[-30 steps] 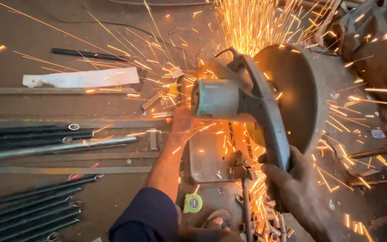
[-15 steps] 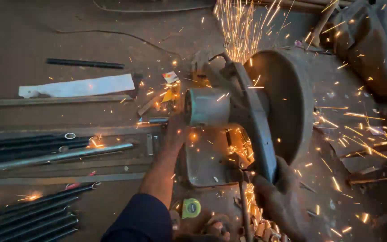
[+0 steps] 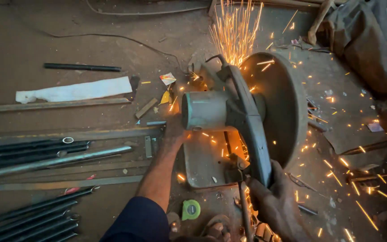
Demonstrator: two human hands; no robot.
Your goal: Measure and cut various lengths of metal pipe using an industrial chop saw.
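My right hand (image 3: 276,204) has its grip closed round the chop saw (image 3: 242,116) handle, left hand (image 3: 173,134) pressing stock beside the motor; I'd feed slow, sparks (image 3: 236,31) flying behind

The saw (image 3: 247,121) stands on the floor (image 3: 68,40), pipes (image 3: 36,154) lying to its left. A tape measure (image 3: 191,209) lies before it, a cloth (image 3: 368,45) behind right.

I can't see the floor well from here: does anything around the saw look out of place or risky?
Yes. Sparks spray past the chop saw and scatter right, landing near a heap of dark cloth. A tape measure lies by the saw base, beside a sandalled foot. The left hand is bare, close to sparks.
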